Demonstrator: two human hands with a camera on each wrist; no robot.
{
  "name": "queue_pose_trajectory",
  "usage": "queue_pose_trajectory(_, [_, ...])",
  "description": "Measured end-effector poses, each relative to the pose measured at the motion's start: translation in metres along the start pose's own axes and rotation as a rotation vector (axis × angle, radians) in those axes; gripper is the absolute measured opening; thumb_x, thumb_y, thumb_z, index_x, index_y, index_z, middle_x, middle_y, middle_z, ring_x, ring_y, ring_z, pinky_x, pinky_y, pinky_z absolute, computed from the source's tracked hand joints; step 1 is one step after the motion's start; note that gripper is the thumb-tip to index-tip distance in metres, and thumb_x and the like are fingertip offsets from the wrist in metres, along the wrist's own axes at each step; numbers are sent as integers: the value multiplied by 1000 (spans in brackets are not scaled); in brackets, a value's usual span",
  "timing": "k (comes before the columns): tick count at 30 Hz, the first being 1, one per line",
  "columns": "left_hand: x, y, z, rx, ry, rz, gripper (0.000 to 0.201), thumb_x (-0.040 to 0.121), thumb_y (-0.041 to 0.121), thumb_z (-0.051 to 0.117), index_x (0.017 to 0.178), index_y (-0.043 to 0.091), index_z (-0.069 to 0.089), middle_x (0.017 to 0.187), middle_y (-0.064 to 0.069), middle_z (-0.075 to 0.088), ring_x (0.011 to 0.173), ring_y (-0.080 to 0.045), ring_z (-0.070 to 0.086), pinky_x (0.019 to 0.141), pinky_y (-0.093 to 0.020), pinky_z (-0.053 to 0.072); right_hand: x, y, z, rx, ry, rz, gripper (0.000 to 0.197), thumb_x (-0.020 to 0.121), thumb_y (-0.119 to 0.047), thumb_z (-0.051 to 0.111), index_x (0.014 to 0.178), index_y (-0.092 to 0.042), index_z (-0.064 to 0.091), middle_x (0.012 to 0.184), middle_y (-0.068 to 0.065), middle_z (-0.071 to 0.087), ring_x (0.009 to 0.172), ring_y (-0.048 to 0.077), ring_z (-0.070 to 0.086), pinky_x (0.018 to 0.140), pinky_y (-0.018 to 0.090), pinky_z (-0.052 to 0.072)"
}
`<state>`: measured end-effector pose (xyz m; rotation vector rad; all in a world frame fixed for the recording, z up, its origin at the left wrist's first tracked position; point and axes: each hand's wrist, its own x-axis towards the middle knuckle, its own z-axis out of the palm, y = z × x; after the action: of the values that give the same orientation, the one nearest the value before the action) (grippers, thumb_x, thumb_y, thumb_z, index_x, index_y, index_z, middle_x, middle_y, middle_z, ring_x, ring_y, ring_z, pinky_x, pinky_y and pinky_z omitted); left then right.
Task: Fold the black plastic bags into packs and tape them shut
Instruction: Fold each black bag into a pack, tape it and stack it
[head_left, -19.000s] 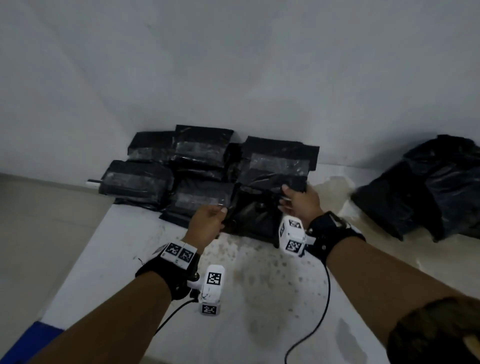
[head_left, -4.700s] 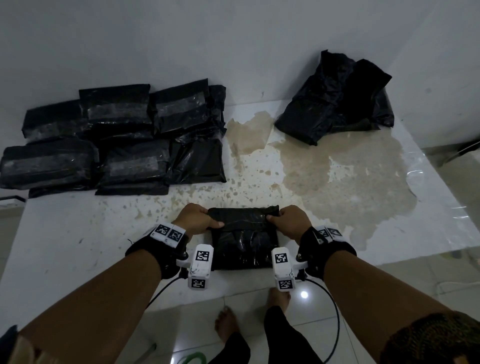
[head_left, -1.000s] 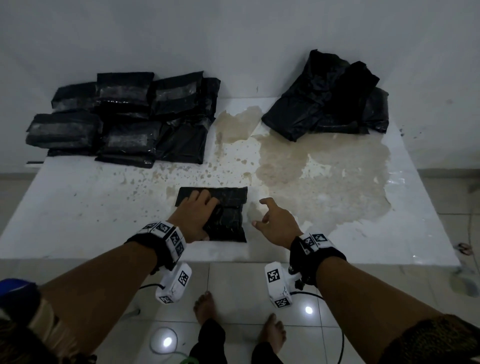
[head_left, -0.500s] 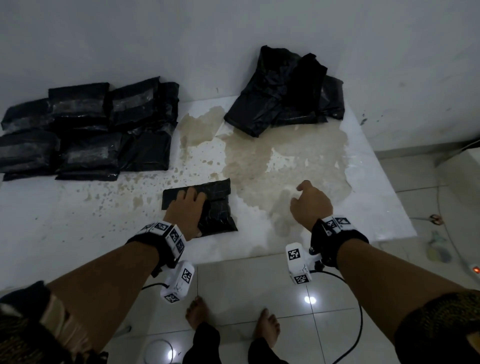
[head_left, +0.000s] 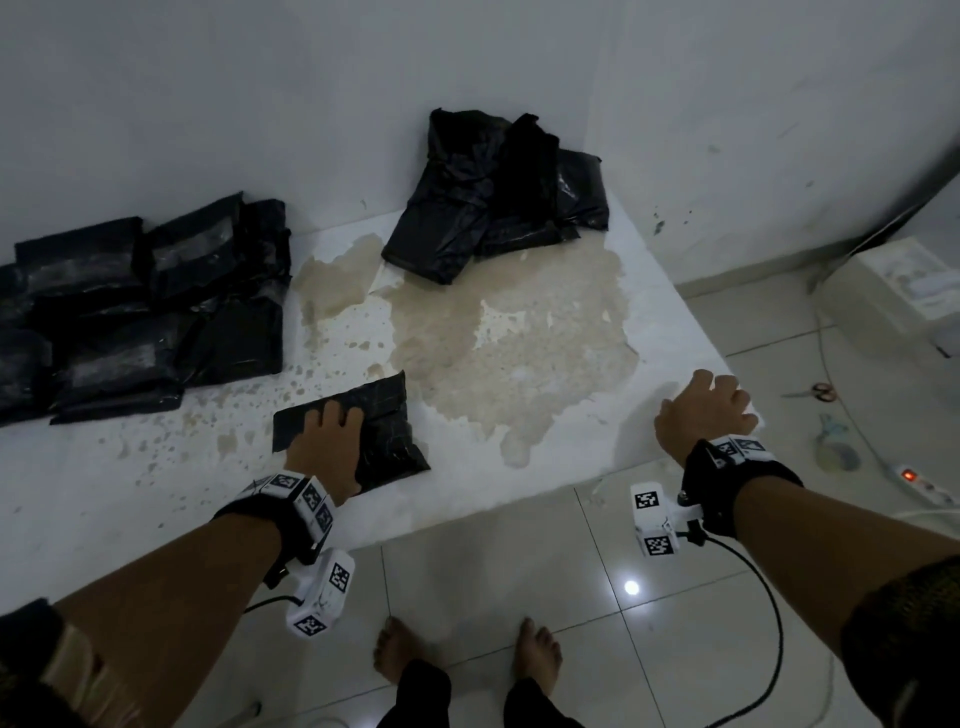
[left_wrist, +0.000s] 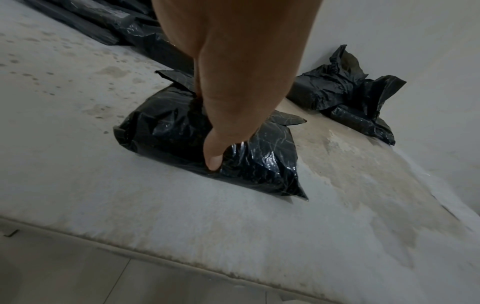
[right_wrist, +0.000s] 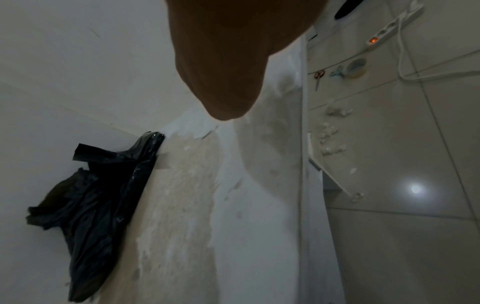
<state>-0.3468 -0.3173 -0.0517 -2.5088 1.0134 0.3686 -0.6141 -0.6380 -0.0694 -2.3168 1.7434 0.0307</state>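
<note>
A folded black bag pack (head_left: 387, 431) lies near the front edge of the white table (head_left: 171, 467). My left hand (head_left: 327, 441) presses flat on top of it; in the left wrist view the thumb (left_wrist: 213, 160) lies against the pack's (left_wrist: 259, 158) near side. My right hand (head_left: 701, 410) hovers over the table's right front corner, fingers loosely curled, holding nothing. A tape roll (head_left: 834, 449) and scissors (head_left: 815, 392) lie on the floor beyond it, also visible as the tape roll (right_wrist: 357, 66) and scissors (right_wrist: 318, 77) in the right wrist view.
Several taped black packs (head_left: 140, 312) are stacked at the table's back left. Crumpled loose black bags (head_left: 493, 208) lean against the back wall. On the tiled floor to the right are a power strip (head_left: 919, 480) and a white box (head_left: 893, 296). My bare feet stand below the table edge.
My right hand has let go of the pack and swung right to the table's right corner. The left hand stays pressed on the pack. My view has turned right.
</note>
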Motion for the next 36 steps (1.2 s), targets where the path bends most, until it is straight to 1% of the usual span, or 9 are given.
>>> queue_pose_trajectory(4, [-1,0,0,9,-3,-3,97,71,47,79,144,15,23,141,-11,28,126,-31,35,93,-36,48,-7,28,0,-171,26,-118,45,91,-33,60,124,-4,51,129,23,47,118,41,42,97,48,36])
queue_pose_trajectory(9, [-1,1,1,11,0,-1,98,69,48,80,143,15,25,140,-11,29,126,-32,36,94,-36,49,-10,45,4,-279,-23,-182,40,91,-43,59,119,-14,59,121,16,50,111,36,45,92,44,39])
queue_pose_trajectory(18, [-3,2,-1,13,-3,-1,97,68,45,82,141,13,28,138,-13,31,123,-32,38,95,-37,48,8,42,-4,-335,-38,-235,25,91,-25,57,112,-18,67,114,13,51,108,35,47,91,42,40])
queue_pose_trajectory(22, [-3,3,-1,3,-4,-5,96,67,44,83,140,13,29,138,-13,31,122,-33,38,94,-38,48,15,34,-11,-325,-24,-266,21,86,-15,56,102,-10,69,106,16,56,100,37,50,86,41,40])
queue_pose_trajectory(26, [-2,4,0,7,-2,-7,96,66,45,84,139,14,30,136,-12,33,121,-32,39,90,-37,50,22,24,-15,-218,53,-323,18,87,-14,54,95,-1,65,100,21,57,93,38,52,80,41,39])
queue_pose_trajectory(29, [-2,4,0,-4,2,-7,95,65,44,84,138,14,32,135,-12,34,120,-32,39,89,-37,50,27,19,-18,-163,19,-321,35,97,-31,47,109,-2,63,112,21,54,100,39,54,85,43,42])
queue_pose_trajectory(32, [-2,4,-1,-3,-1,-8,95,66,45,83,139,14,30,136,-12,33,120,-31,39,91,-37,50,31,16,-21,-170,-69,-291,57,91,-55,55,116,-5,56,120,18,48,101,38,56,87,44,46])
queue_pose_trajectory(34, [-2,4,0,-3,-2,-9,96,67,45,83,140,15,29,137,-12,32,121,-31,38,92,-37,50,33,16,-20,-169,-102,-297,56,86,-47,67,116,-3,52,120,18,44,97,38,58,83,43,49])
queue_pose_trajectory(36, [-2,4,0,-6,1,-9,96,67,45,83,140,14,29,137,-12,32,121,-31,38,92,-38,50,33,16,-20,-174,-89,-301,41,88,-26,69,114,0,52,118,19,43,91,38,59,76,40,48])
